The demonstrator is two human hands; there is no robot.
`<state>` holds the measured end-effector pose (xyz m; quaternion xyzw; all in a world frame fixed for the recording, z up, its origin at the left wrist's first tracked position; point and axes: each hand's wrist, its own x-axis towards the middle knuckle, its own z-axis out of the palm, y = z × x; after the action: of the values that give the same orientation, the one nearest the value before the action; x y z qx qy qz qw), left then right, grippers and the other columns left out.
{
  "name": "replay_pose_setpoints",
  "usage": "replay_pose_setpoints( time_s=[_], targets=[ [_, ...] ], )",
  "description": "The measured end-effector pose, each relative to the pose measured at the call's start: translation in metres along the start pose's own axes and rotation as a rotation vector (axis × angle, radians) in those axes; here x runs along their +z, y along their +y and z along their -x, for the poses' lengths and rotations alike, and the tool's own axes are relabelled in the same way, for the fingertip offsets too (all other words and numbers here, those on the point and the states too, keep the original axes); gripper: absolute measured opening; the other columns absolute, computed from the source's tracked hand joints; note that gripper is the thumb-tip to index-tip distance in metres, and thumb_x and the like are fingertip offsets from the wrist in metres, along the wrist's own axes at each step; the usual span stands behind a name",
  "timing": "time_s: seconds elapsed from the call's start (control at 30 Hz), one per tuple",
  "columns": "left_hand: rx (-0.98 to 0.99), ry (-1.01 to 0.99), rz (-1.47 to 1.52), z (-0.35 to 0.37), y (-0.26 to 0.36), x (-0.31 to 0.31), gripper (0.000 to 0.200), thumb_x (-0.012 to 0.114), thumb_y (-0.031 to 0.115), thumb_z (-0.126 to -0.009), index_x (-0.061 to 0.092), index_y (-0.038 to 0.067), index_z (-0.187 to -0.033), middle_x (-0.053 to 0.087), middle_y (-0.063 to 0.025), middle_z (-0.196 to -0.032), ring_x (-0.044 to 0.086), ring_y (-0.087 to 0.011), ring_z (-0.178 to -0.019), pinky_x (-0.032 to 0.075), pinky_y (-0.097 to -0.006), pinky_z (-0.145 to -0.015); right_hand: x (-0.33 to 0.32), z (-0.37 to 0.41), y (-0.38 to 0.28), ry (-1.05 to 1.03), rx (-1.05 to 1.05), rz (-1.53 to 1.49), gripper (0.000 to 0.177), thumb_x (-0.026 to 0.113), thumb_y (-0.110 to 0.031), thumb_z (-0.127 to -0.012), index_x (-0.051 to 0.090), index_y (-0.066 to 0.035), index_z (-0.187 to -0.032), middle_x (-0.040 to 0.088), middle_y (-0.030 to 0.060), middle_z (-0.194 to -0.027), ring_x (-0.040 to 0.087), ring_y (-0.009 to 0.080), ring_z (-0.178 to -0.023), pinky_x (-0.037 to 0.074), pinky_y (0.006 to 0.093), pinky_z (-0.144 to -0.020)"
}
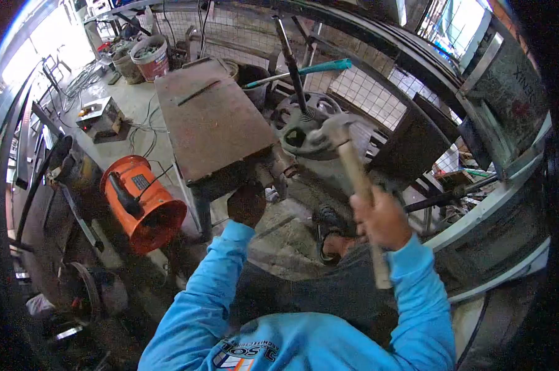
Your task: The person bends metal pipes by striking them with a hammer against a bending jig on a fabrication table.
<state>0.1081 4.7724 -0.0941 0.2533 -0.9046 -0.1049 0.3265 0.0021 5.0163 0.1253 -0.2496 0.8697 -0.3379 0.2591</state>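
My right hand is wrapped around the wooden handle of a claw hammer, which is raised with its metal head up and slightly blurred. At the near corner of a brown metal-topped bench, my left hand sits in shadow, closed, beside a worn metal vise-like fitting on the bench's end. What the left fingers hold is too dark to make out. A thin dark metal strip lies on the bench top.
An orange cylindrical blower stands left of the bench. Behind it is a small metal box machine with cables. Buckets stand at the back. A grey plastic stand holds a pole, and steel frames line the right.
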Motion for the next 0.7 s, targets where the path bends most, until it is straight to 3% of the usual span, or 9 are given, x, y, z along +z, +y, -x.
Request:
replay_pose_setpoints(
  time_s=[0.07, 0.23, 0.3, 0.33, 0.4, 0.47, 0.5, 0.6, 0.7],
  targets=[
    [-0.009, -0.087, -0.036, 0.006, -0.007, 0.004, 0.027, 0.050, 0.026, -0.088, 0.065, 0.004, -0.088, 0.065, -0.0172, -0.078, 0.062, -0.0325, -0.059, 0.051, -0.0443, -0.052, -0.028, 0.020, -0.016, 0.201, -0.033, -0.146, 0.037, 0.056, -0.042, -0.090, 0.055, -0.005, -0.095, 0.057, 0.0043, -0.066, 0.055, 0.0148, -0.046, 0.047, 0.0310, -0.044],
    [-0.016, -0.114, -0.054, 0.008, -0.017, 0.021, 0.027, 0.052, 0.027, -0.087, 0.065, 0.004, -0.091, 0.064, -0.0179, -0.078, 0.062, -0.0328, -0.061, 0.051, -0.0441, -0.054, -0.169, 0.052, -0.018, 0.856, -0.483, -0.382, 0.037, 0.058, -0.039, -0.088, 0.058, -0.005, -0.101, 0.055, 0.0051, -0.072, 0.053, 0.0183, -0.053, 0.046, 0.0319, -0.048],
    [-0.177, -0.355, -0.051, -0.001, -0.005, 0.001, 0.030, 0.058, 0.026, -0.082, 0.064, 0.001, -0.098, 0.064, -0.0189, -0.081, 0.062, -0.0335, -0.066, 0.051, -0.0437, -0.058, -0.153, 0.029, -0.042, 0.931, -0.521, -0.572, 0.040, 0.058, -0.040, -0.087, 0.057, -0.004, -0.104, 0.055, 0.0072, -0.075, 0.053, 0.0206, -0.056, 0.046, 0.0333, -0.050],
    [-0.155, -0.275, 0.006, 0.000, -0.004, 0.002, 0.030, 0.055, 0.027, -0.085, 0.064, 0.002, -0.099, 0.063, -0.0188, -0.078, 0.061, -0.0335, -0.063, 0.050, -0.0444, -0.055, -0.105, 0.018, -0.046, 1.002, -0.486, -0.420, 0.042, 0.058, -0.041, -0.087, 0.057, -0.004, -0.105, 0.055, 0.0082, -0.077, 0.053, 0.0218, -0.058, 0.045, 0.0340, -0.052],
    [-0.104, -0.097, 0.117, 0.000, -0.005, 0.004, 0.031, 0.049, 0.029, -0.090, 0.064, 0.003, -0.100, 0.063, -0.0186, -0.073, 0.060, -0.0337, -0.055, 0.049, -0.0457, -0.049, 0.000, 0.018, -0.035, 0.726, -0.240, -0.098, 0.045, 0.059, -0.042, -0.086, 0.057, -0.003, -0.108, 0.055, 0.0103, -0.080, 0.052, 0.0242, -0.061, 0.045, 0.0353, -0.054],
    [-0.077, -0.067, 0.016, 0.015, -0.011, 0.002, 0.032, 0.049, 0.029, -0.090, 0.063, 0.003, -0.102, 0.063, -0.0188, -0.073, 0.060, -0.0340, -0.056, 0.049, -0.0456, -0.049, 0.031, 0.027, 0.022, 0.187, 0.079, 0.018, 0.048, 0.059, -0.043, -0.086, 0.056, -0.002, -0.111, 0.055, 0.0124, -0.083, 0.052, 0.0265, -0.064, 0.045, 0.0367, -0.057],
    [-0.044, -0.039, -0.022, 0.007, -0.013, 0.009, 0.032, 0.049, 0.029, -0.090, 0.063, 0.003, -0.103, 0.063, -0.0189, -0.073, 0.060, -0.0342, -0.056, 0.049, -0.0455, -0.049, 0.024, 0.030, 0.034, 0.115, 0.127, 0.036, 0.050, 0.059, -0.044, -0.085, 0.056, -0.002, -0.113, 0.055, 0.0135, -0.085, 0.052, 0.0277, -0.066, 0.045, 0.0374, -0.058],
    [0.009, -0.022, -0.012, 0.008, -0.014, 0.009, 0.030, 0.050, 0.030, -0.090, 0.063, 0.004, -0.099, 0.062, -0.0192, -0.070, 0.060, -0.0340, -0.057, 0.050, -0.0445, -0.051, -0.046, 0.052, 0.020, 0.388, -0.081, -0.223, 0.052, 0.059, -0.044, -0.084, 0.055, -0.003, -0.115, 0.053, 0.0081, -0.079, 0.049, 0.0231, -0.057, 0.044, 0.0334, -0.053],
    [-0.014, -0.037, -0.043, 0.004, -0.014, 0.005, 0.030, 0.050, 0.030, -0.089, 0.063, 0.003, -0.094, 0.061, -0.0194, -0.069, 0.060, -0.0346, -0.058, 0.050, -0.0449, -0.052, -0.142, 0.046, 0.012, 0.673, -0.272, -0.418, 0.034, 0.049, -0.043, -0.091, 0.052, -0.010, -0.085, 0.051, 0.0008, -0.065, 0.046, 0.0149, -0.049, 0.040, 0.0312, -0.047]
  ],
)
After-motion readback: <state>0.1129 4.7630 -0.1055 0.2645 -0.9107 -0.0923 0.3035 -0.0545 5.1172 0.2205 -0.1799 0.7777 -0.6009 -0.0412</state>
